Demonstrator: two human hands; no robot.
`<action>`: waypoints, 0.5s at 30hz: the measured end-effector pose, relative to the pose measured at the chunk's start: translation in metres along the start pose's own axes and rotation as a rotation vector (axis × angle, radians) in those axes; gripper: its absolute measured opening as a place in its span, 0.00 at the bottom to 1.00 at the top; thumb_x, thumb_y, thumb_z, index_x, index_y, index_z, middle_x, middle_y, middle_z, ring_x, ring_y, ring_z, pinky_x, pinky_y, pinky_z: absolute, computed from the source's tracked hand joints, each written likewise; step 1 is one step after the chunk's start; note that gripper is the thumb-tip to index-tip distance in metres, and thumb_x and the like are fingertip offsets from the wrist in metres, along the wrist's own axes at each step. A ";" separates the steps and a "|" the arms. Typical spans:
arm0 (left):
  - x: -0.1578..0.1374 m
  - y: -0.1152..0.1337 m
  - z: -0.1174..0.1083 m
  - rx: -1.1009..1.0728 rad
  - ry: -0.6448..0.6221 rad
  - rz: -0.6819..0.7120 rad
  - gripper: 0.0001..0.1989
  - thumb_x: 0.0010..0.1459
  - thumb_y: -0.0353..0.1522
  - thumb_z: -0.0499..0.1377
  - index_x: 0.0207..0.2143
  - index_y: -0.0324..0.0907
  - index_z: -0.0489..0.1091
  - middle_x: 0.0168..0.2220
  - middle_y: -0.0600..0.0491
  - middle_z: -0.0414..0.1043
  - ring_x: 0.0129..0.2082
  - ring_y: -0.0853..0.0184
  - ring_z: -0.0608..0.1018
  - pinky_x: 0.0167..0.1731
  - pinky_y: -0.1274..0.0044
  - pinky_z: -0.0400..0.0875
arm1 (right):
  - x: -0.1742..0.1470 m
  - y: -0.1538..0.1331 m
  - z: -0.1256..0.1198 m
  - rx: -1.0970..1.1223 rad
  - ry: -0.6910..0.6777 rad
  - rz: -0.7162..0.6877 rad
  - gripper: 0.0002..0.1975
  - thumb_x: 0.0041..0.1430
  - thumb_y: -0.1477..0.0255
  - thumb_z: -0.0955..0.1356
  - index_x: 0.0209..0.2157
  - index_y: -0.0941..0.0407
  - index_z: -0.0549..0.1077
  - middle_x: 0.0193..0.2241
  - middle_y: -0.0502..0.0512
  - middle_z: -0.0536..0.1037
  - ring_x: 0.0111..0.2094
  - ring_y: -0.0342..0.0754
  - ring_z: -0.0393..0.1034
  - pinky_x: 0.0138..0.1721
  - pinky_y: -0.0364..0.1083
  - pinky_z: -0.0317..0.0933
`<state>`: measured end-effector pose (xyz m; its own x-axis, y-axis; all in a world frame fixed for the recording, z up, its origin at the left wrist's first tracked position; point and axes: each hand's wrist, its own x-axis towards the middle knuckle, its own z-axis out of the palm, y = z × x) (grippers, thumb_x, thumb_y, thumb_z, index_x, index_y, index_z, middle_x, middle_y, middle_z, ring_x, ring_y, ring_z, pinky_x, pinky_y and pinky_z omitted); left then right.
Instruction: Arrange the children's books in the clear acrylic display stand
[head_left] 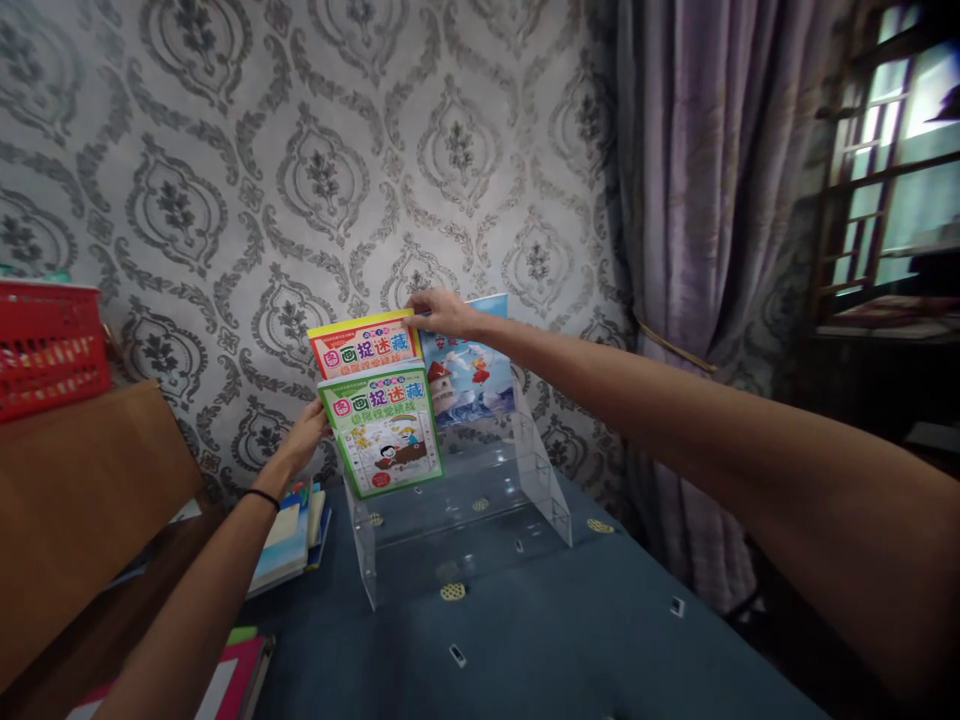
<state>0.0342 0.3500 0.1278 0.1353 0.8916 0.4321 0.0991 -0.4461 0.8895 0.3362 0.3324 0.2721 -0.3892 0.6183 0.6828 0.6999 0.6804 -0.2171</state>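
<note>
A clear acrylic display rack [541, 480] stands on the dark cloth near the wall. A green picture book [396, 440] leans in it, in front of a red-and-yellow picture book [365, 335] whose lower part is hidden. My right hand [442, 312] pinches the top right corner of the red-and-yellow book. At the left edge of the two books is my left hand [309, 437], closed with its fingertips partly behind them; which book it grips is hidden. A blue picture book [480, 375] with a small red figure stands at the rack's right, partly behind my right hand and forearm.
Stacked books [289, 540] lie left of the rack, and a pink-covered book [244, 675] is nearer me. A red plastic basket [49, 345] sits on a cardboard box [90, 500] at the left. A purple curtain [694, 200] hangs at the right of the patterned wall.
</note>
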 end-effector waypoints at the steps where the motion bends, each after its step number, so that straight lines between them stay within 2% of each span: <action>1: -0.001 0.001 0.001 -0.007 0.000 -0.003 0.31 0.39 0.52 0.71 0.42 0.41 0.77 0.41 0.45 0.82 0.40 0.56 0.81 0.37 0.71 0.71 | 0.000 -0.001 0.001 -0.028 0.011 0.004 0.10 0.60 0.70 0.67 0.41 0.60 0.76 0.34 0.56 0.79 0.37 0.49 0.71 0.38 0.45 0.63; 6: -0.003 0.004 0.002 -0.037 0.010 -0.017 0.32 0.36 0.53 0.72 0.39 0.42 0.77 0.42 0.45 0.82 0.43 0.55 0.80 0.38 0.71 0.72 | -0.003 -0.003 0.001 -0.112 0.006 0.004 0.09 0.62 0.71 0.66 0.40 0.59 0.76 0.35 0.57 0.79 0.38 0.49 0.71 0.39 0.46 0.62; 11: -0.007 0.006 0.001 -0.043 -0.014 0.004 0.31 0.40 0.52 0.72 0.42 0.43 0.77 0.44 0.45 0.81 0.46 0.54 0.80 0.38 0.72 0.72 | -0.003 -0.004 0.000 -0.127 0.001 -0.007 0.09 0.61 0.73 0.66 0.41 0.59 0.75 0.38 0.57 0.80 0.40 0.50 0.72 0.41 0.46 0.63; 15: -0.010 0.010 0.001 -0.061 -0.009 0.001 0.30 0.39 0.50 0.72 0.42 0.43 0.78 0.44 0.46 0.81 0.45 0.56 0.80 0.36 0.74 0.72 | -0.003 -0.005 -0.001 -0.158 -0.002 -0.006 0.10 0.61 0.72 0.66 0.43 0.59 0.75 0.40 0.58 0.80 0.41 0.50 0.72 0.41 0.45 0.63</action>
<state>0.0351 0.3367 0.1318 0.1442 0.8902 0.4320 0.0391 -0.4414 0.8965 0.3343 0.3265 0.2715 -0.3952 0.6152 0.6822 0.7828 0.6141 -0.1005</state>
